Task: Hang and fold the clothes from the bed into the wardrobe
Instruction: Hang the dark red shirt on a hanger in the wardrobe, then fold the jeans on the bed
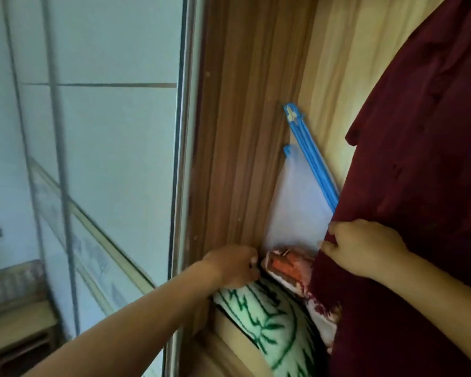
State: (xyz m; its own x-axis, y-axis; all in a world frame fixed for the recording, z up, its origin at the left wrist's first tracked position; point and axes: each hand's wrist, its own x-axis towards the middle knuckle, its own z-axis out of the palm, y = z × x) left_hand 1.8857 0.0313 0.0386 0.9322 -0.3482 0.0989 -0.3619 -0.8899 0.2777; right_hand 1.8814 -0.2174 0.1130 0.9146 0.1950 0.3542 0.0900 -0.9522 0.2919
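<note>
right hand (365, 248) grips maroon shirt (419, 131) | left hand (233, 265) curled, grasp unclear | wood-lined wardrobe (242, 131) | sliding door (106, 145)

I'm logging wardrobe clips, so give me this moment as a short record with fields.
setting: wooden wardrobe, sliding door at its left
right hand: grips the edge of the hanging maroon garment
left hand: fingers curled at the orange patterned bundle; grip unclear
below: green-and-white textile
behind: clear bag with blue zip strip, leaning on the wardrobe wall
</note>
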